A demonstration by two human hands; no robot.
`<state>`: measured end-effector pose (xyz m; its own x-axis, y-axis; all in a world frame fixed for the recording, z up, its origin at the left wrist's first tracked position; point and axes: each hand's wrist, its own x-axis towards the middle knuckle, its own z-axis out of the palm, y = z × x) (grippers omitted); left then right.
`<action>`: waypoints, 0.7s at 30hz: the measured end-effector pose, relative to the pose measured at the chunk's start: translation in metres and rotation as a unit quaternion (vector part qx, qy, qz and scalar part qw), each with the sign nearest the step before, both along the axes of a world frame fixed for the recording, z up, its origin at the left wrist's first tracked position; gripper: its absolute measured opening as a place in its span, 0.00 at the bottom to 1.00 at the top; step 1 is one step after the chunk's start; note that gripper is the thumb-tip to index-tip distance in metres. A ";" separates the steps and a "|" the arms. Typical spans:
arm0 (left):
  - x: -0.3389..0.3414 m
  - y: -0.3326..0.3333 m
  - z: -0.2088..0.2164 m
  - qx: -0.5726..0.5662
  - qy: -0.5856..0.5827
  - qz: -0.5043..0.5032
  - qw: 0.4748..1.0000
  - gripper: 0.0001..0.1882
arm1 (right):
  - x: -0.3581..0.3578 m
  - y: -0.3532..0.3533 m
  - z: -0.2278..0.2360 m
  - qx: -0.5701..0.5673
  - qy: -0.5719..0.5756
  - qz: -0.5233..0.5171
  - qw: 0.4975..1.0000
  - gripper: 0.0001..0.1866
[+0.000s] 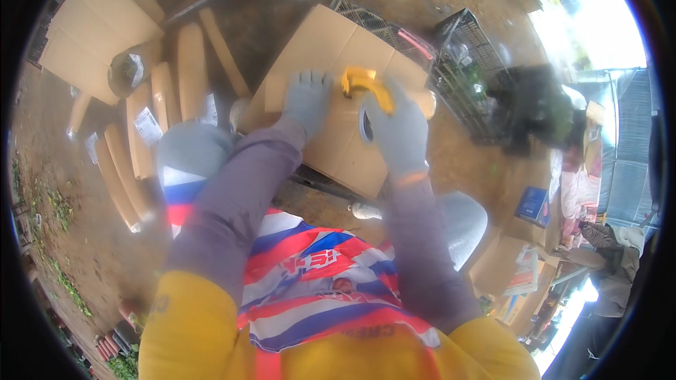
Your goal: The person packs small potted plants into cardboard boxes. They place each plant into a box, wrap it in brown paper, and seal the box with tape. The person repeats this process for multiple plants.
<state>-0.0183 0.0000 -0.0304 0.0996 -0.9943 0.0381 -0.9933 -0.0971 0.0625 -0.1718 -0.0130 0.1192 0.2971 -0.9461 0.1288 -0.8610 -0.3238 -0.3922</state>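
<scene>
Your right hand (403,130), in a grey glove, is closed around a curved yellow plastic tape dispenser (366,83), so that grip is full. A ring-shaped roll of tape (365,124) shows beside your right fingers, on the side toward your body. Your left hand (307,102), also grey-gloved, holds nothing that you can see; it lies flat, fingers nearly together and pointing away from you, on the broad brown cardboard box (345,165).

The relation to mind is the dispenser against the box top. Its long axis runs mostly across your view, tilted, with the left end farther from your body and the right end inside your right grip. That far end reaches toward your left fingertips and stops just beside them. Your right hand is plainly the nearer one, since it holds the tool. Whether the dispenser touches the cardboard, you cannot tell from this angle.

Relative to your right grip, then, the dispenser projects to the left and slightly forward. The box spreads beneath both hands, its edges set diagonally to you, with a black plastic lattice crate (473,77) beyond it on the right.
</scene>
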 end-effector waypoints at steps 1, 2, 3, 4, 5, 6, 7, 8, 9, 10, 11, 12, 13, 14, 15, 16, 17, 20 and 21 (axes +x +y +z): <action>0.012 -0.018 0.008 0.053 0.041 -0.011 0.998 0.33 | -0.011 0.014 0.000 -0.048 -0.013 0.011 0.999 0.26; 0.021 -0.032 0.018 0.102 0.081 -0.024 0.991 0.34 | -0.024 0.030 0.002 -0.062 0.007 0.030 0.998 0.26; 0.028 -0.040 0.026 0.087 0.092 -0.036 0.991 0.37 | -0.033 0.043 0.002 -0.067 0.015 0.043 0.997 0.26; 0.036 -0.043 0.031 0.073 0.103 -0.045 0.991 0.39 | -0.043 0.056 0.001 -0.075 0.003 0.057 0.996 0.26; 0.040 -0.046 0.036 0.078 0.112 -0.055 0.989 0.41 | -0.050 0.067 0.001 -0.042 -0.005 0.038 0.998 0.26; 0.046 -0.055 0.041 0.127 0.145 -0.060 0.979 0.43 | -0.053 0.072 -0.001 -0.015 -0.018 0.024 0.999 0.26; 0.054 -0.066 0.046 0.193 0.175 -0.066 0.963 0.45 | -0.047 0.063 -0.007 0.015 0.000 0.013 1.000 0.26; 0.054 -0.068 0.047 0.213 0.197 -0.080 0.954 0.46 | -0.036 0.048 -0.016 0.039 0.012 0.004 0.999 0.26; 0.054 -0.071 0.046 0.233 0.221 -0.094 0.943 0.47 | -0.027 0.037 -0.022 0.095 0.042 -0.029 0.994 0.25; 0.056 -0.070 0.045 0.202 0.237 -0.114 0.943 0.47 | -0.017 0.024 -0.028 0.098 0.024 -0.018 0.995 0.25; 0.063 -0.074 0.046 0.167 0.252 -0.133 0.944 0.46 | -0.006 0.010 -0.033 0.127 0.023 -0.023 0.991 0.24; 0.064 -0.074 0.045 0.132 0.268 -0.149 0.943 0.46 | -0.002 0.005 -0.035 0.124 -0.001 -0.009 0.992 0.24; 0.061 -0.074 0.043 0.099 0.288 -0.164 0.938 0.46 | -0.003 0.004 -0.033 0.061 -0.002 0.001 0.998 0.22; 0.058 -0.073 0.041 0.086 0.294 -0.156 0.939 0.45 | -0.009 0.008 -0.029 -0.033 -0.024 0.027 0.999 0.21; 0.044 -0.076 0.037 0.036 0.223 -0.160 0.961 0.43 | -0.019 0.015 -0.022 -0.121 -0.046 0.044 0.991 0.20; 0.019 -0.077 0.032 0.004 0.134 -0.142 0.981 0.41 | -0.036 0.021 -0.012 -0.089 -0.038 0.060 0.993 0.20; 0.000 -0.076 0.027 -0.029 0.044 -0.124 0.991 0.39 | -0.058 0.028 0.002 -0.047 -0.032 0.067 0.996 0.20; -0.033 -0.082 0.010 -0.081 -0.014 -0.048 0.995 0.36 | -0.101 0.048 0.026 0.100 -0.107 -0.056 0.988 0.19; -0.037 -0.087 0.005 -0.089 -0.009 -0.059 0.994 0.37 | -0.109 0.052 0.031 0.152 -0.148 -0.123 0.970 0.19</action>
<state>-0.0549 -0.0868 -0.0250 -0.0194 -0.9763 0.2157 -0.9982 0.0310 0.0506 -0.2812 0.0390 0.1497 0.0510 -0.9914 -0.1209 -0.7326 0.0451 -0.6791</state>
